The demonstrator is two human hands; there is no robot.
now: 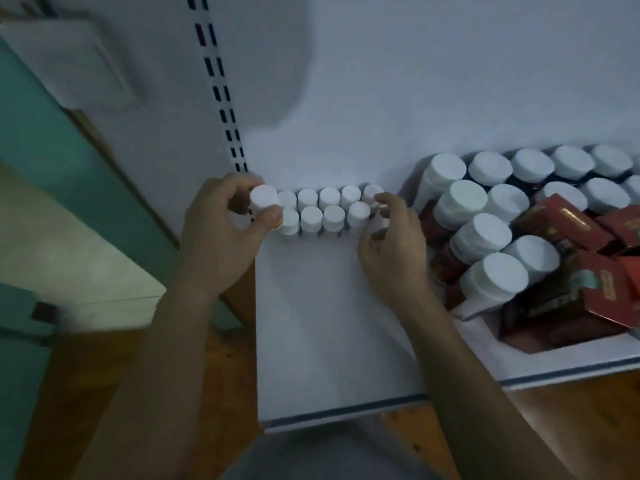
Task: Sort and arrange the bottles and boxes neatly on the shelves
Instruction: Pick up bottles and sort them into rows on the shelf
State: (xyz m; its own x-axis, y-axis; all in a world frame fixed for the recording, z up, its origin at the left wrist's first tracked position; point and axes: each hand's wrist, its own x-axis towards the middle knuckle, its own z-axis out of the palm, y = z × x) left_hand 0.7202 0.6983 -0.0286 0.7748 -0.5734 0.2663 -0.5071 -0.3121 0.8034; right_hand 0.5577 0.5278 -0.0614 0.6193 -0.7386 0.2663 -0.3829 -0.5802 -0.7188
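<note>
The left hand (221,223) is curled tight, thumb on the near side and fingers on the far side, gripping a small bottle (264,197) by its white cap at the left end of the rows of small bottles (322,209). The right hand (391,244) is half closed at the other end, forefinger and thumb pinching the end bottle (375,216), which they mostly hide. Between the two hands the rows run left to right, two deep, at the far left of the white shelf (329,323), against the back panel (381,98). Every small bottle stands upright, cap up and long axis vertical (the one in the left hand included). Right of the right hand, larger bottles (485,233) lean among tumbled red boxes (568,223).
</note>
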